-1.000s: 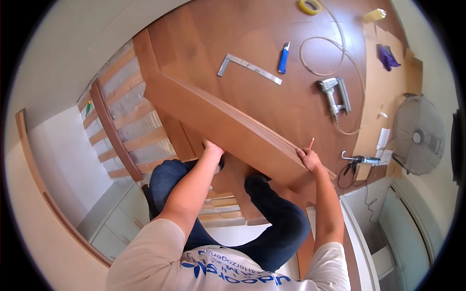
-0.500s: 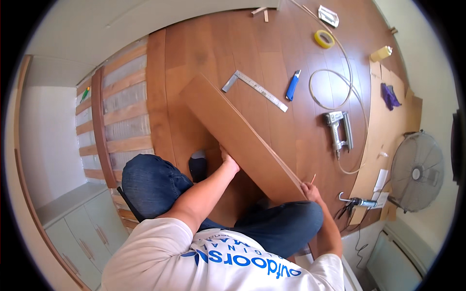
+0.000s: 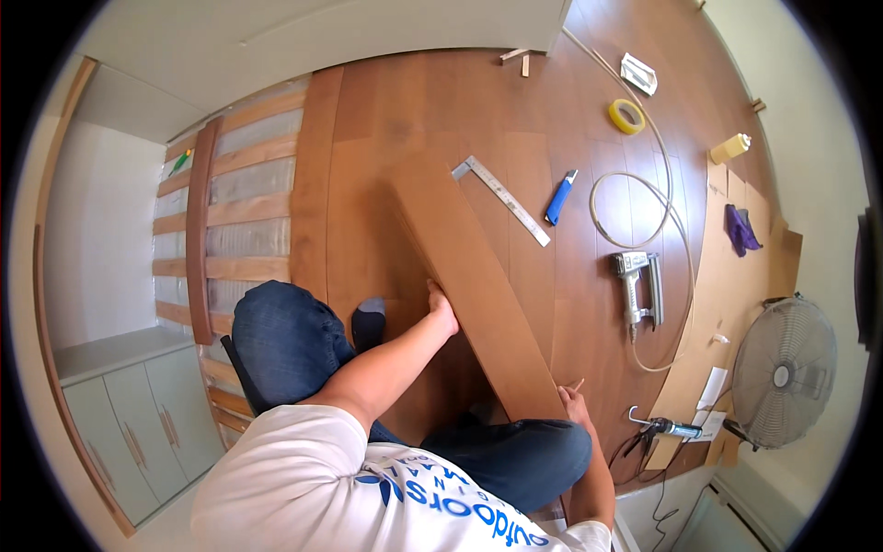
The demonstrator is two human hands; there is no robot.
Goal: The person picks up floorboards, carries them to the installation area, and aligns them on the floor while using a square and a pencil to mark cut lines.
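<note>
A long, flat brown board (image 3: 474,313) lies diagonally before me, its far end near a metal square (image 3: 504,202) on the wooden floor (image 3: 368,110). My left hand (image 3: 440,308) grips the board's left edge around its middle, fingers partly hidden behind it. At the near right end, beside my bent knee, my right hand (image 3: 572,405) is closed on the board's edge, with a thin pencil-like stick (image 3: 578,385) poking out of its fingers. A blue utility knife (image 3: 561,197) lies right of the square.
To the right lie a nail gun (image 3: 635,290) with coiled hose, yellow tape (image 3: 625,117), a bottle (image 3: 728,149), caulking gun (image 3: 662,425), purple cloth (image 3: 740,228), cardboard (image 3: 690,331) and a fan (image 3: 782,373). At left are floor battens (image 3: 248,212) and a low cabinet (image 3: 129,423).
The board has swung toward a steeper angle, its far end moving right and its near end down, both hands moving with it. The view has shifted, so the tools appear lower.
</note>
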